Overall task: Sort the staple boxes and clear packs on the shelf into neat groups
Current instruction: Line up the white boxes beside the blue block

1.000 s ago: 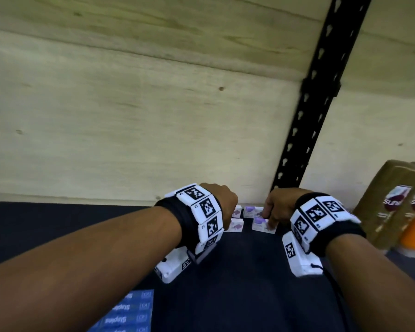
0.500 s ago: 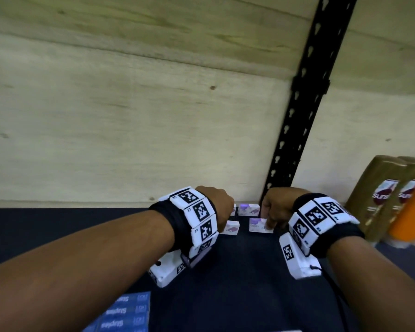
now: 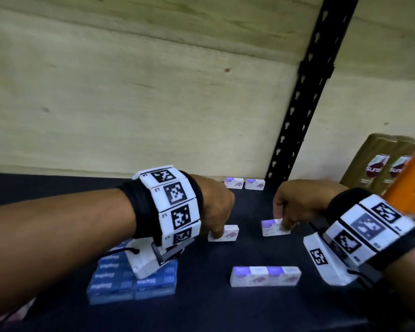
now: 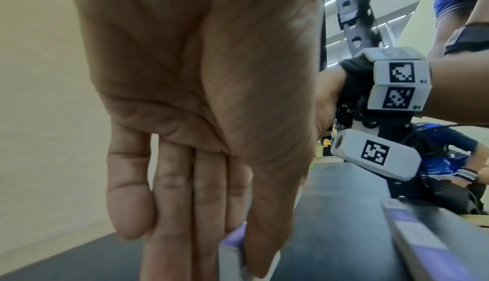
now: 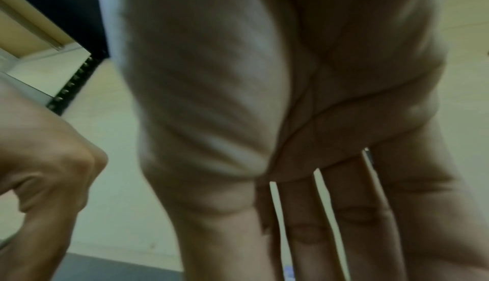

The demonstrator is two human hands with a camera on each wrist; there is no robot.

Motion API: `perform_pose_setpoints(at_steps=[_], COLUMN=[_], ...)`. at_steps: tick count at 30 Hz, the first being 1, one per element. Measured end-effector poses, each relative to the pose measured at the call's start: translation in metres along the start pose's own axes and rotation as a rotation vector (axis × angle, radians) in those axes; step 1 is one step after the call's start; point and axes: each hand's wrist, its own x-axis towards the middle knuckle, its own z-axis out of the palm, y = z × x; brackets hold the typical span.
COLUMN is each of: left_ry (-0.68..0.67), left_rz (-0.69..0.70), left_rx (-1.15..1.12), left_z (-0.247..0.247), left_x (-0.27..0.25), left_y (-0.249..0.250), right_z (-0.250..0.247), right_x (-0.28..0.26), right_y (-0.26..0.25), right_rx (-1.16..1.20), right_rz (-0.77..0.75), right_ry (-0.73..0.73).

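Hands [image 3: 215, 207] [image 3: 295, 202] each pinching one white-purple box [image 3: 225, 233] [image 3: 272, 226], long axes left-right across the shelf [image 3: 58, 188].

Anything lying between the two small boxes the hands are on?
No. In the head view only bare dark shelf separates the left box from the right box.

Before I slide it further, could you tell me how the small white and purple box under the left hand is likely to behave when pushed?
The small white and purple box looks rigid and flat-sided, so it will probably slide rather than roll on the dark shelf. It lies on a broad face, so tipping seems unlikely. The left hand moves it with fingertips only, which suggests it is light.
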Motion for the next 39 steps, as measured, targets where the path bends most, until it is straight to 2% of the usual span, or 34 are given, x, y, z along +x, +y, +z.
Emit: perform_pose_setpoints(at_steps=[5, 16, 24, 27, 39], left_ry=[-0.063, -0.079, -0.176, -0.142, -0.050], left_rz=[0.015, 0.039, 0.027, 0.020, 0.020], left_rx=[0.071, 0.061, 0.074, 0.075, 0.047], left_z=[0.002, 0.009, 0.016, 0.019, 0.021], left_x=[-0.021, -0.038, -0.038, -0.039, -0.038], left_y=[0.017, 0.035, 0.037, 0.044, 0.060], right_z=[0.019, 0.035, 0.038, 0.039, 0.048], right_x=[-0.027, -0.068, -0.082, -0.082, -0.080], right_y=[-0.004, 0.003, 0.006, 0.003, -0.016], right_rx=[-0.013, 0.076, 0.108, 0.097, 0.031], right_rz=[-0.043, -0.038, -0.081, -0.085, -0.163], right_ry=[0.035, -0.034, -0.094, -0.113, -0.009])
